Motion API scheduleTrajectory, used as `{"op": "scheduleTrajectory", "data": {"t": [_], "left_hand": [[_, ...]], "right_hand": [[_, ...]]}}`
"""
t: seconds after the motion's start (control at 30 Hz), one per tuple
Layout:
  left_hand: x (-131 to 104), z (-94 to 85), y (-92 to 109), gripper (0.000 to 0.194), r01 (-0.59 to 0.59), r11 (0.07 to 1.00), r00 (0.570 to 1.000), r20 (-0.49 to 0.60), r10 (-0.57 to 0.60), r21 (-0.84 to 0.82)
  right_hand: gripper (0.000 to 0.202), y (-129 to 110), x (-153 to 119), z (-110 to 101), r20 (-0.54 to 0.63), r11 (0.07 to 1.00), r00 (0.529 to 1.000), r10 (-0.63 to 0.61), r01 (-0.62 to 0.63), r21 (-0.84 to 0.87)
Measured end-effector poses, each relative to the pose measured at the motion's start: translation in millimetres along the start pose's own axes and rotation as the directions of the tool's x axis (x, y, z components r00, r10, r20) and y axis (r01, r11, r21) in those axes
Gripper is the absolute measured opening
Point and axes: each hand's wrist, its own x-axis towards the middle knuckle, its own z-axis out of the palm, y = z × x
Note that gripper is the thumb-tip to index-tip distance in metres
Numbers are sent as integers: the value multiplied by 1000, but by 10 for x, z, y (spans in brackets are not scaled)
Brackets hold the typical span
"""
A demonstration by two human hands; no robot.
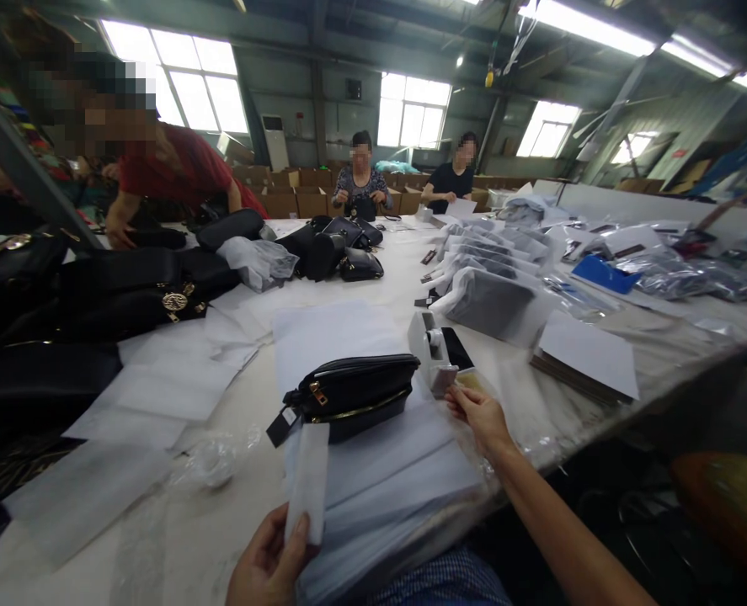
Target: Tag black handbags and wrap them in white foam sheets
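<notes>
My left hand (275,555) grips a folded strip of white foam sheet (310,480) between thumb and fingers, at the near edge of the table. My right hand (480,414) pinches at the front edge of a grey tape dispenser (429,349), apparently on the end of its clear tape; the tape itself is hard to see. Between my hands a black zippered bag (360,387) with gold zips lies on a stack of white tissue sheets (398,463). A black tag (283,425) hangs at the bag's left end, just beyond the foam strip.
Black bags (114,286) and loose white sheets (158,387) cover the left side. Wrapped bags (487,295) stand in a row at right, near a stack of white cards (584,358) and a blue item (605,273). Several people work around the table.
</notes>
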Motion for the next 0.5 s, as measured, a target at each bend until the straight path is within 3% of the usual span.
{"op": "scheduleTrajectory", "data": {"t": [0.1,0.17,0.23,0.3,0.4,0.43,0.5], "left_hand": [[-44,-6,26,49,-28,999,999,23,28,17],[-76,-15,46,45,-46,998,997,67,43,35],[-97,-27,59,41,-61,997,993,104,56,47],[-110,-35,68,38,-79,995,990,121,72,57],[-127,-36,82,37,-107,993,984,147,97,57],[-132,-35,87,37,-114,992,982,156,105,50],[-141,-37,95,36,-123,992,981,159,116,37]], "right_hand": [[38,-88,-335,49,87,998,995,-46,50,-44],[32,-199,-670,163,255,987,961,-104,132,-95],[27,-323,-1019,328,489,968,864,-120,212,-137],[26,-412,-1328,522,687,967,724,-64,215,-137],[27,-399,-1632,818,842,976,539,28,169,-141],[29,-357,-1681,905,856,973,514,50,168,-158],[32,-252,-1713,1035,843,954,531,87,201,-225]]}}
